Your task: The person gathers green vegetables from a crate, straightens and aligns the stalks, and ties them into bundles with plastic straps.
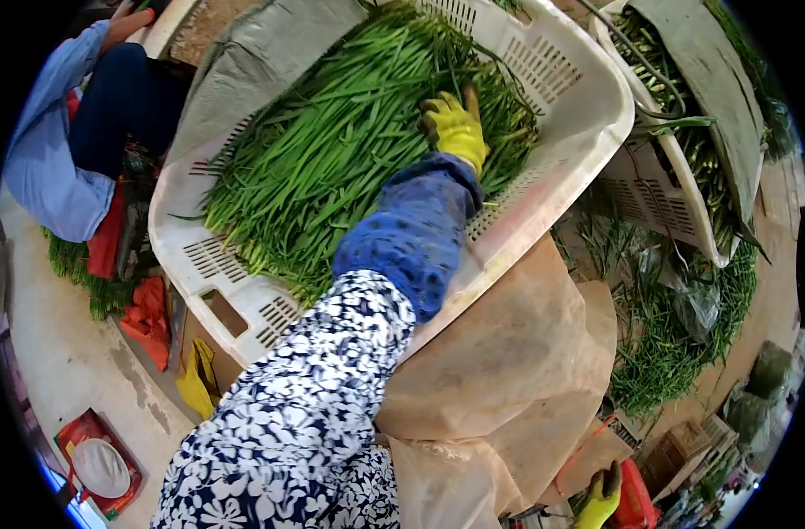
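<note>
With left hand [455,128] resting on green stalks [323,150], near right end of crate [603,101], cannot tell if gripping; with right hand [600,499] farther off, outside near edge, cannot tell hold; slanting lengthwise toward left end

No text, number or sign can be read; any print on the red rectangular flat box [85,429] is illegible.
</note>
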`<state>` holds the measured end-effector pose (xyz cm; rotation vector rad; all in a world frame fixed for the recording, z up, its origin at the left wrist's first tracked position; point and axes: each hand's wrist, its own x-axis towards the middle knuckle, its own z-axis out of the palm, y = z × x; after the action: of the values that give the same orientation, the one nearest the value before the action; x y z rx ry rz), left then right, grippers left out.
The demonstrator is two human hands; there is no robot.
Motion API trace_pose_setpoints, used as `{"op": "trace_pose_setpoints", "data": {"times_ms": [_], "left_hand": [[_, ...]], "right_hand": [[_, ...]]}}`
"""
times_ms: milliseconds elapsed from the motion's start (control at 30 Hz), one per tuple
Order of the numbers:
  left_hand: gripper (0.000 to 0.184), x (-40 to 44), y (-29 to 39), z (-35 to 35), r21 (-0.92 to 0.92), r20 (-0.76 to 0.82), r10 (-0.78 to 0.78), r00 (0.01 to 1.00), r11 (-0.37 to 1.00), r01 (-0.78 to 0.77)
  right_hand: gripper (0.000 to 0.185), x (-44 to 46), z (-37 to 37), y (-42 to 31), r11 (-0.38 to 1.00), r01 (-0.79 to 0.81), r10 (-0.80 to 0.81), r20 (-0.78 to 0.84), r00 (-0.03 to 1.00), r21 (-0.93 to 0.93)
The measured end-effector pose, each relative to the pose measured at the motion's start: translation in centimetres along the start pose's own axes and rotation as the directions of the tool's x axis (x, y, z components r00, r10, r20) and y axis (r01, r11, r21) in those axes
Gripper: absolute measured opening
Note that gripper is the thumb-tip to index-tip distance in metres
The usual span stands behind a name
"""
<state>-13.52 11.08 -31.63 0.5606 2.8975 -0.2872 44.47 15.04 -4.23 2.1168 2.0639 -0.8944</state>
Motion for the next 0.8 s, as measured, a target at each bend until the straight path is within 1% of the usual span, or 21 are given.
{"op": "trace_pose_setpoints", "data": {"times_ms": [67, 100, 133, 200, 233, 267, 333, 367, 400, 467, 533, 567, 600, 633, 667, 700, 733, 767, 800], "left_hand": [[0.112, 1.6, -1.6, 0.5, -0.045, 0.011, 0.064, 0.998, 0.997, -0.064], [0.100, 1.9, -1.7, 0.8, -0.067, -0.032, 0.076, 0.997, 0.995, -0.078], [0.100, 2.3, -2.2, 1.4, -0.076, -0.027, 0.064, 0.998, 0.995, -0.066], [0.093, 3.6, -2.6, 2.0, -0.303, -0.050, 0.080, 0.996, 0.948, -0.092], [0.074, 3.1, -3.6, 0.4, -0.398, -0.047, 0.065, 0.997, 0.914, -0.079], [0.081, 2.8, -4.8, -1.4, -0.527, 0.025, 0.049, 0.998, 0.850, -0.028], [0.095, 1.7, -7.7, -3.6, -0.737, 0.024, 0.068, 0.997, 0.675, -0.028], [0.104, 1.5, -8.9, -3.3, -0.824, 0.028, 0.052, 0.998, 0.567, -0.006], [0.102, 1.4, -9.6, -2.8, -0.917, -0.039, 0.008, 0.999, 0.396, -0.039], [0.104, -0.2, -11.6, -3.3, -0.991, -0.130, -0.009, 0.992, 0.043, -0.129], [0.106, -2.8, -13.2, -4.8, -0.938, -0.345, -0.046, 0.938, 0.064, -0.342], [0.109, -4.2, -14.0, -6.2, -0.955, -0.295, -0.005, 0.956, -0.038, -0.295], [0.109, -5.1, -14.3, -6.2, -0.940, -0.342, -0.004, 0.940, -0.002, -0.342], [0.108, -5.9, -14.5, -6.3, -0.934, -0.357, 0.015, 0.934, 0.000, -0.358], [0.108, -6.7, -14.5, -6.2, -0.929, -0.369, 0.036, 0.929, -0.001, -0.369], [0.107, -7.2, -14.2, -5.8, -0.907, -0.415, 0.013, 0.910, 0.075, -0.415], [0.109, -7.4, -14.0, -4.8, -0.899, -0.431, 0.012, 0.902, 0.085, -0.430], [0.109, -7.8, -13.9, -5.0, -0.917, -0.391, 0.002, 0.920, 0.079, -0.390], [0.109, -8.3, -13.9, -5.4, -0.935, -0.350, -0.004, 0.937, 0.068, -0.349]], "right_hand": [[0.041, 1.1, 0.6, -6.0, 0.991, 0.131, -0.131, -0.003, 0.991, 0.024], [0.038, 2.4, 1.5, -8.2, 0.980, 0.194, -0.193, -0.041, 0.980, 0.042], [0.036, 3.6, 2.5, -10.4, 0.963, 0.262, -0.257, -0.077, 0.963, 0.061], [0.044, 5.2, 4.6, -15.5, 0.877, 0.401, -0.386, -0.107, 0.916, 0.266], [0.047, 5.6, 5.7, -18.8, 0.835, 0.487, -0.489, -0.063, 0.870, 0.258], [0.051, 5.7, 6.9, -22.0, 0.784, 0.566, -0.581, -0.020, 0.814, 0.255], [0.056, 6.2, 10.0, -28.1, 0.663, 0.649, -0.713, 0.051, 0.699, 0.374], [0.062, 6.3, 11.8, -31.1, 0.636, 0.608, -0.725, 0.098, 0.682, 0.476], [0.067, 6.2, 13.6, -34.0, 0.604, 0.554, -0.739, 0.143, 0.659, 0.573], [0.080, 6.1, 16.6, -38.4, 0.609, 0.478, -0.753, 0.272, 0.599, 0.633], [0.095, 7.7, 19.9, -41.2, 0.644, 0.528, -0.759, 0.379, 0.529, 0.553], [0.100, 8.6, 22.2, -42.1, 0.617, 0.620, -0.787, 0.397, 0.473, 0.484], [0.105, 9.3, 24.0, -42.9, 0.579, 0.704, -0.806, 0.419, 0.419, 0.411], [0.109, 8.8, 25.1, -43.8, 0.611, 0.645, -0.774, 0.516, 0.367, 0.459], [0.102, 8.1, 26.2, -44.2, 0.621, 0.579, -0.765, 0.570, 0.301, 0.528], [0.091, 6.9, 27.3, -44.3, 0.642, 0.484, -0.761, 0.570, 0.310, 0.594], [0.081, 5.9, 28.2, -44.1, 0.656, 0.381, -0.754, 0.574, 0.319, 0.651], [0.081, 5.3, 29.1, -43.7, 0.663, 0.380, -0.748, 0.581, 0.321, 0.645], [0.065, 4.9, 29.9, -43.2, 0.631, 0.308, -0.770, 0.526, 0.362, 0.712]]}}
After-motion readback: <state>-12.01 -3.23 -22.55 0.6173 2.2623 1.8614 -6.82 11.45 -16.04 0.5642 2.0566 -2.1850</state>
